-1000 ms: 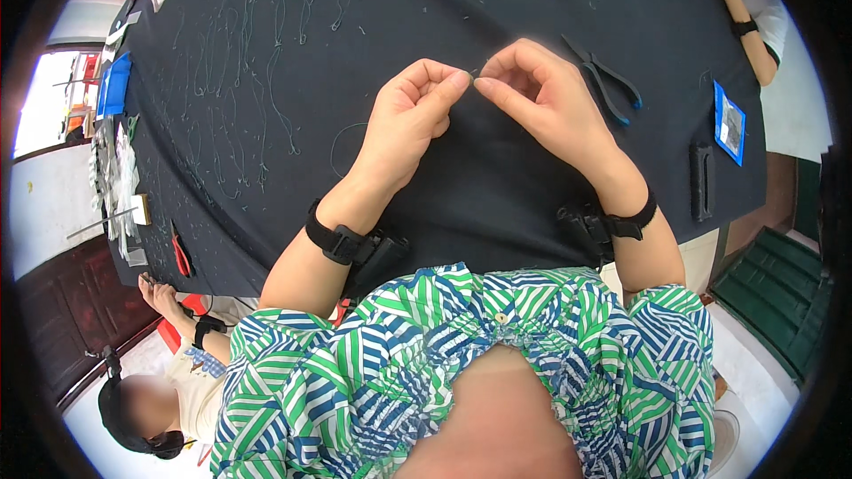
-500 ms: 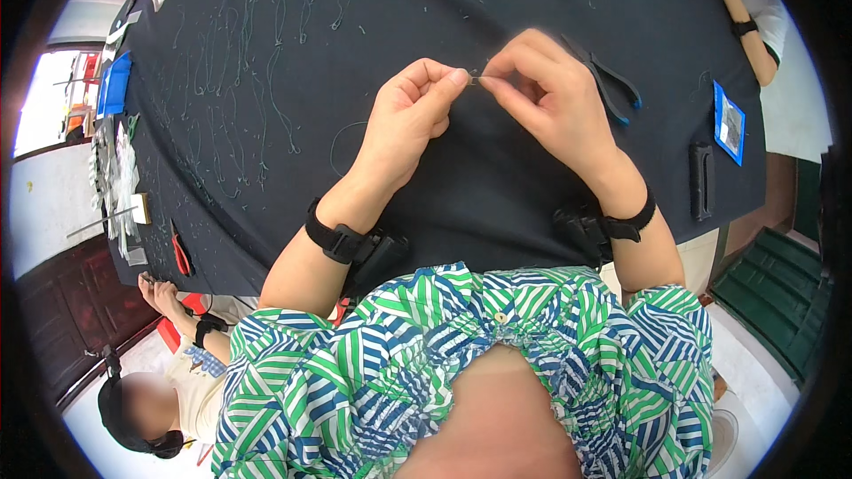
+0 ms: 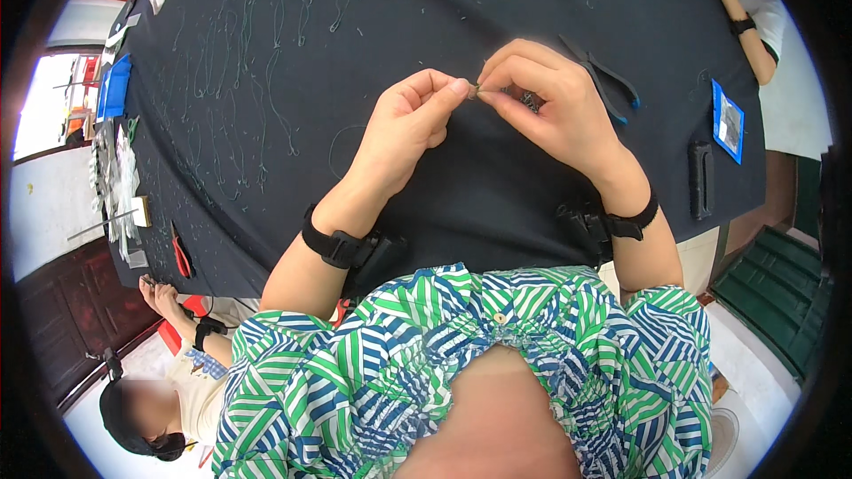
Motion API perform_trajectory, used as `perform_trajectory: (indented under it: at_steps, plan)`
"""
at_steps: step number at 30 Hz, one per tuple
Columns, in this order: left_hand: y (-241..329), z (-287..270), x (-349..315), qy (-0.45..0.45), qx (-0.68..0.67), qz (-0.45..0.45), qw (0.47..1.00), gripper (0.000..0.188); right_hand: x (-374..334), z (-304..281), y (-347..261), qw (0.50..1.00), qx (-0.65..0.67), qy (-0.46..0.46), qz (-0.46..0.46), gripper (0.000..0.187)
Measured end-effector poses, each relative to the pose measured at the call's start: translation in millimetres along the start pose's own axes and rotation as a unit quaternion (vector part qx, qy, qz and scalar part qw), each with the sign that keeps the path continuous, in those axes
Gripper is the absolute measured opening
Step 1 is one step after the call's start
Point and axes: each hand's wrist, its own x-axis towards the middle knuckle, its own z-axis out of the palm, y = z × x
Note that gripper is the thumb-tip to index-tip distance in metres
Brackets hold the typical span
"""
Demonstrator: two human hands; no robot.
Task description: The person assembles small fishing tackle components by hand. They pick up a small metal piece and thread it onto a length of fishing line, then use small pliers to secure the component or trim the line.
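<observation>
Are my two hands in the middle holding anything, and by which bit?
Your left hand and right hand seem to pinch a tiny thin thing at the fingertips. It's too small to tell what, or by which part.

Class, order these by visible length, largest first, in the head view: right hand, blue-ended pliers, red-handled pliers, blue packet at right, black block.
1. Right hand
2. Blue-ended pliers
3. Blue packet and black block: too alike to rank
4. Red-handled pliers
</observation>
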Motion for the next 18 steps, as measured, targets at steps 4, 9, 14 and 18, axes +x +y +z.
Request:
perform_trajectory:
  at_steps: [4,9,14,18]
  plan:
    - [-0.1,-1.9,-2.3,-0.012,-0.003,0.004,1.000,0.019,-0.5,-2.9,-2.6,0.998,0.029,-0.021,0.045,0.007]
    - [1.0,-2.6,-3.2,-0.014,0.014,0.008,1.000,0.020,-1.3,-4.4,-2.2,0.995,0.061,-0.035,0.067,0.007]
    - [0.6,-0.3,-3.7,-0.006,0.030,0.005,1.000,0.021,-1.3,-1.8,-5.8,0.991,0.103,-0.029,0.081,0.007]
    - [0.4,-1.2,-5.4,-0.007,0.032,-0.001,0.999,0.021,-1.7,1.1,-4.9,0.994,0.069,-0.038,0.069,0.008]
